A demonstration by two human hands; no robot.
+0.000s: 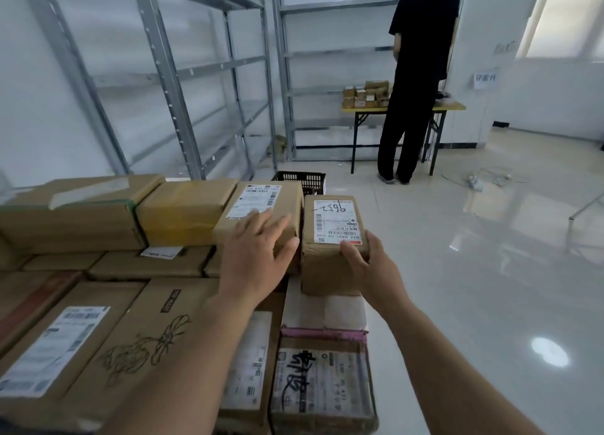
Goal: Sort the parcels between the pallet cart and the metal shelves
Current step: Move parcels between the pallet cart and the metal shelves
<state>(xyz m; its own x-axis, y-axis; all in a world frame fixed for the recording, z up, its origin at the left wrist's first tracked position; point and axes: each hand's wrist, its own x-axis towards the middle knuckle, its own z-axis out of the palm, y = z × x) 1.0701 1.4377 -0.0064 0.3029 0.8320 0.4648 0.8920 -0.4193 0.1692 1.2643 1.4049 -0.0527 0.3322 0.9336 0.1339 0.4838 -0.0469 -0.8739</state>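
A worker's right hand (366, 264) grips the near end of a small labelled parcel (331, 238) at the stack's right edge, fingers curled under and thumb on top, while the left hand (258, 258) rests with fingers spread on the neighbouring parcel (261, 212) at its nine o'clock. Cardboard boxes (98, 304) crowd the lower left; the cart beneath is hidden. The metal shelves (183, 71) at twelve o'clock stand bare, suggesting the sorting has scarcely begun. A person in black (415, 75) works at a counter (454, 107) at one o'clock.
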